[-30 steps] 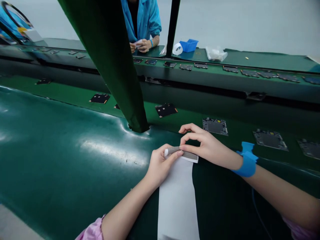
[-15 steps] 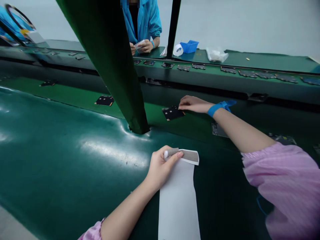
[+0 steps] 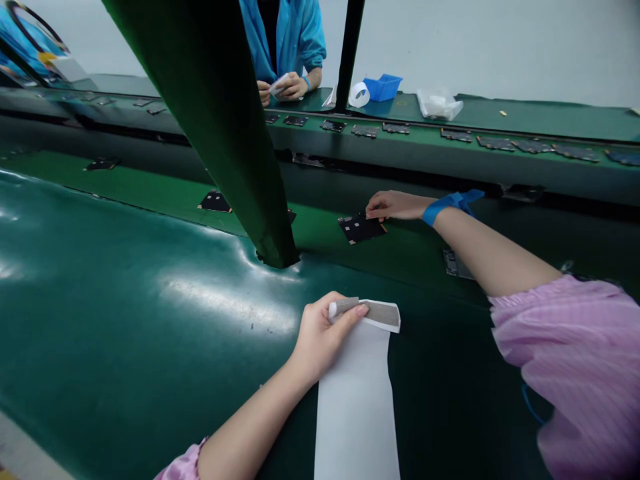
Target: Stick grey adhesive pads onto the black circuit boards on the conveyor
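Observation:
My left hand is closed on the folded end of a long white paper strip, with the thumb pressed over the grey pieces on it. The strip hangs down toward the bottom edge of the view. Farther out, the fingertips of my right hand are pinched together at the upper right corner of a black circuit board. Whatever is between those fingers is too small to make out. The board lies flat on a green belt. Around my right wrist is a blue band.
A green-wrapped post rises from the table left of the board. Other boards lie on the belt, one partly under my right forearm. Across, a co-worker in blue holds a pale item behind a ledge with several boards.
The boards on the near belt have shifted right. My right hand has moved right along with the board at its fingertips. My left hand and the strip have hardly moved.

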Demonstrator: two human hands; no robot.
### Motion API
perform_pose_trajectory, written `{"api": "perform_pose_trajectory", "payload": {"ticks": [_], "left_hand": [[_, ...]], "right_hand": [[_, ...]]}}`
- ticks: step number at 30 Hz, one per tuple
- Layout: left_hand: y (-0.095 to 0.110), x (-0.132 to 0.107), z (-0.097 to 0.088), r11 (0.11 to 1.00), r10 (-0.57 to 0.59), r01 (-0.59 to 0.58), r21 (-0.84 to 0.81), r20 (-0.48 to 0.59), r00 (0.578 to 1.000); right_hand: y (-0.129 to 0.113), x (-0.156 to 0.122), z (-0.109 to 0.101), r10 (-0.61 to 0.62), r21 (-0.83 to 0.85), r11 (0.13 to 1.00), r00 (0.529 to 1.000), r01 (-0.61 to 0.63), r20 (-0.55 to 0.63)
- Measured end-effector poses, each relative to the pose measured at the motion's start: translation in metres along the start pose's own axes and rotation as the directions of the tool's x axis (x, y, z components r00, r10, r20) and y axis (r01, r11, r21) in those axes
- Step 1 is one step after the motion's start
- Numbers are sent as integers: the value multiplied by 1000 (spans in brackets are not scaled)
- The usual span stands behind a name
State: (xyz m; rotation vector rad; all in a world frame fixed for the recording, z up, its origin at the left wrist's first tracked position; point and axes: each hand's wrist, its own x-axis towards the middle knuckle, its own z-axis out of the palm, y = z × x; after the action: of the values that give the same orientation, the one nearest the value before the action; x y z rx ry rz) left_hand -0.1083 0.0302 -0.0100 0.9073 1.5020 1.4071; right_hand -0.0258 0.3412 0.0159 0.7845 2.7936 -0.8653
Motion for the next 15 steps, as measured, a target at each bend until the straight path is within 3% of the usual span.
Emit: {"api": "perform_pose_trajectory", "payload": {"ticks": [4, 7, 9, 12, 15], "left_hand": [[-1, 0, 0, 1000, 9, -9, -4, 9, 1000], [0, 0, 0, 1000, 18, -18, -8, 11, 1000], [0, 0, 0, 1000, 18, -18, -4, 6, 1000], [0, 0, 1, 1000, 12, -12, 1, 9, 1000], [0, 0, 2, 1000, 13, -13, -2, 8, 1000]], "right_hand": [[5, -8, 5, 91, -4, 996, 993, -92, -76], [6, -19, 9, 186, 97, 980, 967, -172, -173], [3, -26, 11, 196, 165, 973, 957, -163, -212], [-6, -34, 14, 23, 62, 998, 982, -11, -186], [-17, -37, 17, -158, -78, 985, 987, 156, -20]]}}
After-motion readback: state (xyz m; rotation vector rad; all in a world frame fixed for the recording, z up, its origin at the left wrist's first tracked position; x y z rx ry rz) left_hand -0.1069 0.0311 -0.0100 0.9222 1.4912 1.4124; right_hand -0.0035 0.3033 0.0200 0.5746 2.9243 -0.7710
